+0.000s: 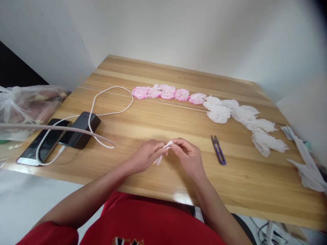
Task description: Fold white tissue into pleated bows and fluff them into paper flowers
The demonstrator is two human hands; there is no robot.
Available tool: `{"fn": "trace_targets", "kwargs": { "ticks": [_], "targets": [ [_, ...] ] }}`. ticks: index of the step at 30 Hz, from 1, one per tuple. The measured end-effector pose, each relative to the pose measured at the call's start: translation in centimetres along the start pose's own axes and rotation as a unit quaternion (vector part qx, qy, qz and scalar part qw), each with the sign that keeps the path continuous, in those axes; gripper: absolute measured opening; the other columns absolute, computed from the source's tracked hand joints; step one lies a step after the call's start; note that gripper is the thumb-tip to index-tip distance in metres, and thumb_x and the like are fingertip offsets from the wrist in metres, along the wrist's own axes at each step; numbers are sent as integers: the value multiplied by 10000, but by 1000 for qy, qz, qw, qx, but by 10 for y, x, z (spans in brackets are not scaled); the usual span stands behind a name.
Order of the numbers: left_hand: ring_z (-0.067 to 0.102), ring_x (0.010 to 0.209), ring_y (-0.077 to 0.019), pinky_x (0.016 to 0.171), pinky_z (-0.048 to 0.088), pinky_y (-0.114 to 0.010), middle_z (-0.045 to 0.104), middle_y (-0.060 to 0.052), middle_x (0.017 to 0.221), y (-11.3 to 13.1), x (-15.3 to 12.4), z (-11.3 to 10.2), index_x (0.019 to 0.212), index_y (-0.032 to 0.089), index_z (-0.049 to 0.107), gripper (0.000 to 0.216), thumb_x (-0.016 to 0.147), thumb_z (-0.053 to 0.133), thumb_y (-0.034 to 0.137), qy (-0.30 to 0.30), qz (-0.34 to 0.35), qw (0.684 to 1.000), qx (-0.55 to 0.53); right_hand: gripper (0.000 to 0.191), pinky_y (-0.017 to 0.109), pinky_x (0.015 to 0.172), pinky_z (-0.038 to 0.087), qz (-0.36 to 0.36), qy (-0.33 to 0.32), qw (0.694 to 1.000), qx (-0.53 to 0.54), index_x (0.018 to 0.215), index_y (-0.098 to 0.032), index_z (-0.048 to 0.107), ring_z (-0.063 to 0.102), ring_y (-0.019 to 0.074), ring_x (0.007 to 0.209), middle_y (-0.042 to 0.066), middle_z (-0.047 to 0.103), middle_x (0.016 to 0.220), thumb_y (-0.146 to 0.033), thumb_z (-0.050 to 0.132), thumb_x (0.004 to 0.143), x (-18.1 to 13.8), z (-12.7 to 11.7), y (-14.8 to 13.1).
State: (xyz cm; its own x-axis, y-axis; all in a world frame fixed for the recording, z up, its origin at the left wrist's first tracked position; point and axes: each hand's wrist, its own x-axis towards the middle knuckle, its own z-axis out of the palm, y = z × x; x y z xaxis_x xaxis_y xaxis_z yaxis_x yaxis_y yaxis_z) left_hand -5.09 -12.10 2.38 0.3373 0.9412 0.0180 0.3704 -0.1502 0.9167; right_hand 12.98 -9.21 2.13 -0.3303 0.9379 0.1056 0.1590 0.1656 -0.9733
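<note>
My left hand (146, 154) and my right hand (187, 154) meet over the near middle of the wooden table (178, 122). Both pinch one small folded piece of white tissue paper (163, 153), held between the fingertips just above the wood. A row of finished pink paper flowers (167, 92) lies further back. It runs on to the right as several white paper flowers (242, 117). Purple thread snips (218, 149) lie on the table just right of my right hand.
A dark power bank (81, 131) and a phone (43, 144) lie at the left, joined by a looping white cable (112, 102). A plastic bag (28, 102) sits at the far left edge. Folded white paper strips (304, 153) lie at the right edge. White walls close in behind.
</note>
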Motion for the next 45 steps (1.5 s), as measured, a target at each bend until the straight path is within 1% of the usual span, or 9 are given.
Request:
{"fn": "trace_targets", "kwargs": {
  "ticks": [4, 11, 15, 18, 20, 23, 28, 36, 45],
  "targets": [
    [448, 528, -94, 503, 322, -194, 471, 37, 592, -3, -2, -1, 772, 155, 553, 427, 911, 416, 534, -11, -82, 983, -165, 377, 292, 738, 483, 75, -29, 991, 111, 1078, -231, 671, 609, 154, 767, 17, 680, 851, -426, 697, 757, 4, -1, 3],
    [485, 539, -95, 507, 351, -194, 519, 19, 620, -3, -1, 5, 796, 144, 555, 455, 874, 463, 583, -25, -89, 966, -241, 136, 286, 678, 484, 52, -42, 988, 139, 752, -209, 617, 594, 136, 651, -21, 619, 661, -320, 664, 816, 2, 12, -1],
    [456, 519, -93, 496, 329, -199, 500, 21, 605, -5, -1, 5, 739, 151, 516, 448, 905, 411, 553, -1, -103, 967, -231, 47, 346, 746, 503, -114, 24, 991, -70, 803, -227, 651, 622, 175, 792, 27, 652, 826, -232, 626, 842, -1, 8, -1],
    [411, 535, -94, 509, 306, -204, 438, 32, 591, -7, -1, 6, 682, 160, 465, 411, 927, 388, 482, 0, -82, 985, -152, 150, 443, 925, 473, -305, 27, 927, -217, 862, -256, 682, 575, 249, 1103, 59, 662, 1069, -124, 647, 797, -2, 4, 0],
    [429, 577, -103, 542, 317, -209, 459, 22, 619, -7, -1, 6, 676, 159, 466, 368, 936, 382, 405, -11, -51, 995, -82, 186, 472, 992, 446, -347, -17, 909, -229, 892, -247, 659, 519, 267, 1223, 68, 646, 1169, -91, 630, 795, -2, 3, -1],
    [485, 650, -123, 607, 353, -218, 537, 2, 685, -5, -2, 6, 714, 155, 511, 343, 950, 367, 358, -16, -15, 1000, -14, 126, 407, 917, 504, -272, -62, 939, -200, 895, -227, 602, 604, 223, 1114, 73, 660, 1146, -115, 570, 848, -3, 4, 0],
    [533, 691, -124, 654, 384, -219, 593, -4, 759, -2, -2, 1, 800, 159, 552, 365, 979, 311, 366, -14, -12, 1000, -14, 80, 309, 755, 519, -209, 1, 960, -187, 875, -226, 606, 661, 159, 832, 26, 689, 901, -177, 546, 893, -3, 9, 2],
    [459, 627, -99, 578, 346, -207, 478, 36, 677, -1, -2, 0, 784, 167, 512, 275, 951, 402, 355, 30, -38, 997, -59, 69, 269, 654, 492, -203, 59, 955, -206, 838, -225, 609, 636, 139, 702, -6, 673, 762, -205, 569, 890, -5, 11, 1],
    [519, 693, -109, 647, 394, -216, 583, 11, 748, -3, -1, 4, 824, 155, 578, 155, 891, 505, 274, 94, -17, 994, -58, 136, 262, 648, 478, -36, 95, 993, -62, 909, -215, 592, 617, 134, 654, -25, 652, 700, -308, 646, 827, -5, 18, 4]
  ]
}}
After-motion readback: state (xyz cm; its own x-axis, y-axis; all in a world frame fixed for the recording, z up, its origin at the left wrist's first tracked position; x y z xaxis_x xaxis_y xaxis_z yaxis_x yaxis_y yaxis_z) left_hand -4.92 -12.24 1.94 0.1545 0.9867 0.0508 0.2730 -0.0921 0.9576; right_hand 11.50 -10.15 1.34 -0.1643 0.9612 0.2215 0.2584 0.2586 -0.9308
